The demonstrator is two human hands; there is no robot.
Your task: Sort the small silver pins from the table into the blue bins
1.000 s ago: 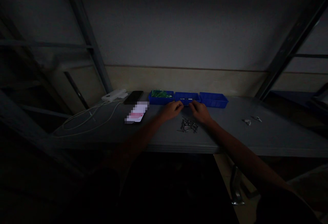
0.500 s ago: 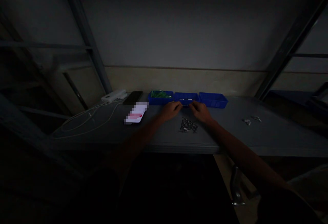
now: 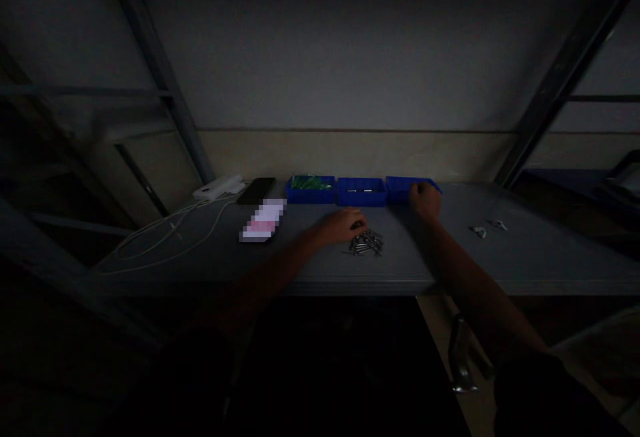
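Note:
My left hand [image 3: 346, 225] reaches to the upper left edge of a pile of thin, shiny metal pieces [image 3: 367, 243], which look like screws. Its fingers curl down at the pile, and whatever is between them is hidden. Over the front of the right blue bin [image 3: 397, 190] is my right hand [image 3: 426, 202], fingers closed; I cannot make out what they hold. The middle blue bin [image 3: 361, 199] has a few slim shiny pieces [image 3: 363, 191] in it. Green plastic packets [image 3: 310, 183] fill the left blue bin [image 3: 311, 197].
On the grey table [image 3: 300, 270] lie a lit phone [image 3: 263, 221], a dark flat object [image 3: 257, 191] and a white power strip [image 3: 219, 188] with cables [image 3: 165, 227]. Two small white pieces [image 3: 479, 231] sit at the right. A wall rises behind the bins.
My hands were close together before the middle bin, with a small thin thing between them. The left has come down to the metal pile; the right has moved right to the right bin.

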